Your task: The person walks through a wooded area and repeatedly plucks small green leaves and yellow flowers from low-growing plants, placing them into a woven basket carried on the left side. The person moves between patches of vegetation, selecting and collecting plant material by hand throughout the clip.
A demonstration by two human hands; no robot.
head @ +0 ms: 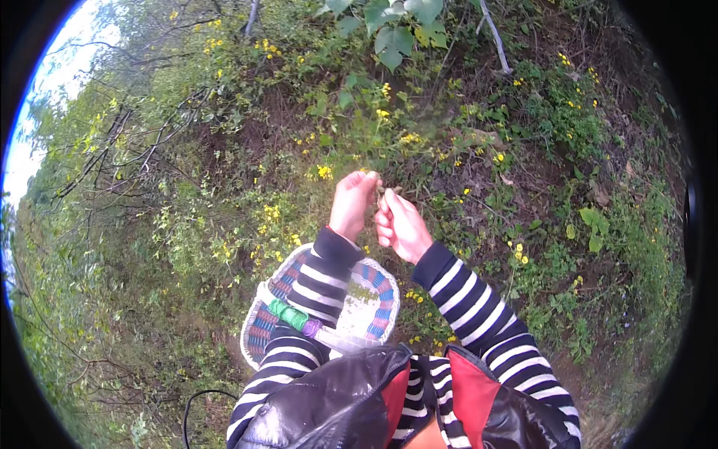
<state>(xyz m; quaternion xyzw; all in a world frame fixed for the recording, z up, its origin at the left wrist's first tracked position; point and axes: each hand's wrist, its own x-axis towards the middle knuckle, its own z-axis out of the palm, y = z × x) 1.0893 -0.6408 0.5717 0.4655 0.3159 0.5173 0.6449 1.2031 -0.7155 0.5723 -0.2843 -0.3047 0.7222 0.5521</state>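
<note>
My left hand and my right hand are close together in front of me, over the weeds. Thumb and fingers of each are pinched at a small greenish-brown plant sprig; its fine detail is blurred. A woven basket in blue, pink and white hangs at my left forearm, which passes under its handle. Green and purple wrapping covers part of that handle. Small greenish plant bits lie on the pale bottom of the basket, partly hidden by my sleeve.
Yellow flowers grow among weeds on the bank around my hands. Bare, dark branches reach in at the left. Broad leaves and a pale stick are at the top. A dark cable loops at lower left.
</note>
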